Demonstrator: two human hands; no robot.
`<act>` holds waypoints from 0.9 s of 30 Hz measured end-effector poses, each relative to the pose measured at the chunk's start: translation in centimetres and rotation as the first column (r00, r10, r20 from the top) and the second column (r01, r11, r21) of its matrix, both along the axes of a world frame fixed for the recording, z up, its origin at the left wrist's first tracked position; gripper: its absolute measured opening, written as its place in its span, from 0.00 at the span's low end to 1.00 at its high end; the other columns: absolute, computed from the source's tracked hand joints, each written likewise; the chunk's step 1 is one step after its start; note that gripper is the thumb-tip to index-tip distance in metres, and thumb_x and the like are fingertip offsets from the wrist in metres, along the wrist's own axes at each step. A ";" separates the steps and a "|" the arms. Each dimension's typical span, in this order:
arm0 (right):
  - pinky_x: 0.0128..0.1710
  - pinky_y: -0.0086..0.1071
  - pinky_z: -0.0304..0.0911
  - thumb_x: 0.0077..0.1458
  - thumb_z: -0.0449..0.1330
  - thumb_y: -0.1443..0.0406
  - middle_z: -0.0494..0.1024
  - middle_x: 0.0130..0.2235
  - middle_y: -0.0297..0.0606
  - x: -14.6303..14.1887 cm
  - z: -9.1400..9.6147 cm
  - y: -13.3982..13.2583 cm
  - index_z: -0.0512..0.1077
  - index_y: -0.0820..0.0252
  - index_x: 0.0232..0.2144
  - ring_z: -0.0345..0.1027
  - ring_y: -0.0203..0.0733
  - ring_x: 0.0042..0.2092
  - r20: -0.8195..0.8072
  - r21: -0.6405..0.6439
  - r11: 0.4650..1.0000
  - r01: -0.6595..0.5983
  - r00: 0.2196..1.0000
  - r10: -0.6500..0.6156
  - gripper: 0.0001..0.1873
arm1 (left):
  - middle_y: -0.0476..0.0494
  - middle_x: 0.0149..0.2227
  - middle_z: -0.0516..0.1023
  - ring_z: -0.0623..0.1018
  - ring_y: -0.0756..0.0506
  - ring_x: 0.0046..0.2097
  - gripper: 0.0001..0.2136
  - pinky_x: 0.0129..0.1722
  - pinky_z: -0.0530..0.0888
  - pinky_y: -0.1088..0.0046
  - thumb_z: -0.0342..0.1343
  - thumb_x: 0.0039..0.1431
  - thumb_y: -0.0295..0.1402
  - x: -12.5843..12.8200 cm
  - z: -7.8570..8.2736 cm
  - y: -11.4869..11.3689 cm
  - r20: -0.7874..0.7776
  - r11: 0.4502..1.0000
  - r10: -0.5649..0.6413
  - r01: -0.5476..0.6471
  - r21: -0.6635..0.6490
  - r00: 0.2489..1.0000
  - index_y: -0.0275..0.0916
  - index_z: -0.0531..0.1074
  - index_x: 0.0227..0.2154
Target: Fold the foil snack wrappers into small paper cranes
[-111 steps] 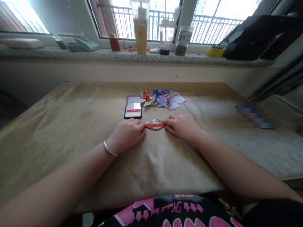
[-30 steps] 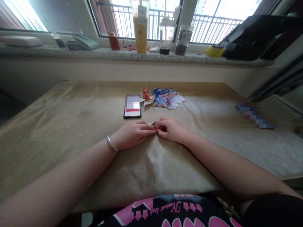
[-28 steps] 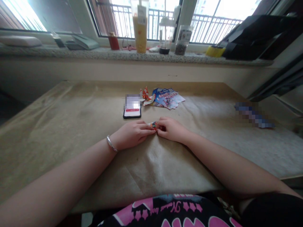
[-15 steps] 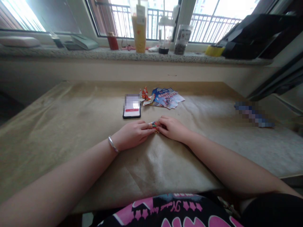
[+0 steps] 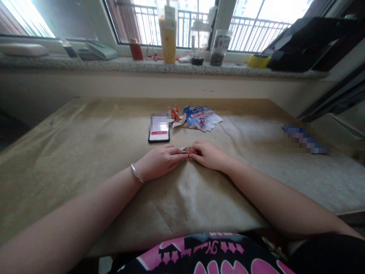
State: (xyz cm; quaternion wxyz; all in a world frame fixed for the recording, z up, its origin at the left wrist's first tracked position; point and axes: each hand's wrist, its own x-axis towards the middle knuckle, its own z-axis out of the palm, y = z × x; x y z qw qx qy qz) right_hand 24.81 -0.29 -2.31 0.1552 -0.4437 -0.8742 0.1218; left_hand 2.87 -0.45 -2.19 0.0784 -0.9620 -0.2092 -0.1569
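1. Head view: left fingers (image 5: 179,155) lie close together and nearly straight over the left end of a folded printed paper (image 5: 186,150). They have hold of it; the thumb is largely hidden, so firmness of grip cannot be told.
2. Opposite end: right fingers (image 5: 195,156) are curled, tips brought together on the paper in a pinch, with a small hollow inside the curl.
3. Paper position: on the bench (image 5: 85,160), between the hands. Only a short middle portion shows, red-orange and white with a touch of green.
4. Progress, judged from form: some folding is done, the sheet being reduced to a small compact piece. Both hands are engaged with it, so the work reads as unfinished. Count of folds made or left: cannot tell, fingers cover the ends.
5. Left hand (image 5: 162,158) and right hand (image 5: 209,154) rest low over the bench; silver bracelet (image 5: 137,173) on the left wrist.
6. Just beyond the left hand: smartphone (image 5: 159,137), face up, screen lit, upper part pixelated.
7. Right of the phone: orange-and-white folded paper figure (image 5: 175,114), apparently a finished fold; beside it, fanned blue leaflets (image 5: 198,118). Contact between these two unclear.
8. Far right, well apart: blue-and-pink strip (image 5: 306,139), pixelated, identity not readable.
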 end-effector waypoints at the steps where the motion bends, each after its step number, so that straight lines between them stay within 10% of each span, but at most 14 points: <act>1: 0.32 0.28 0.53 0.55 0.56 0.64 0.72 0.28 0.38 0.0 0.1 0.1 0.70 0.62 0.25 0.62 0.36 0.31 0.011 0.000 1.000 0.018 1.000 -0.018 0.10 | 0.42 0.43 0.77 0.74 0.48 0.40 0.15 0.40 0.74 0.72 0.45 0.65 0.30 0.0 0.0 0.0 0.003 1.000 0.002 -0.002 0.004 1.000 0.40 0.70 0.51; 14: 0.27 0.24 0.52 0.51 0.62 0.63 0.74 0.25 0.31 0.2 -0.2 0.3 0.73 0.61 0.30 0.63 0.31 0.26 -0.187 -0.219 0.968 0.119 0.969 -0.161 0.06 | 0.41 0.41 0.77 0.74 0.48 0.39 0.14 0.40 0.74 0.71 0.45 0.65 0.30 0.1 0.0 0.0 -0.029 0.997 -0.010 0.012 0.071 1.000 0.38 0.70 0.50; 27: 0.33 0.28 0.56 0.57 0.54 0.62 0.78 0.37 0.38 0.7 0.8 -1.3 0.77 0.54 0.37 0.70 0.38 0.36 0.103 0.103 0.995 -0.007 0.995 -0.004 0.12 | 0.42 0.43 0.76 0.73 0.47 0.40 0.14 0.40 0.74 0.71 0.45 0.65 0.31 0.1 -0.1 -0.1 -0.012 0.999 0.010 -0.009 0.044 1.000 0.41 0.70 0.50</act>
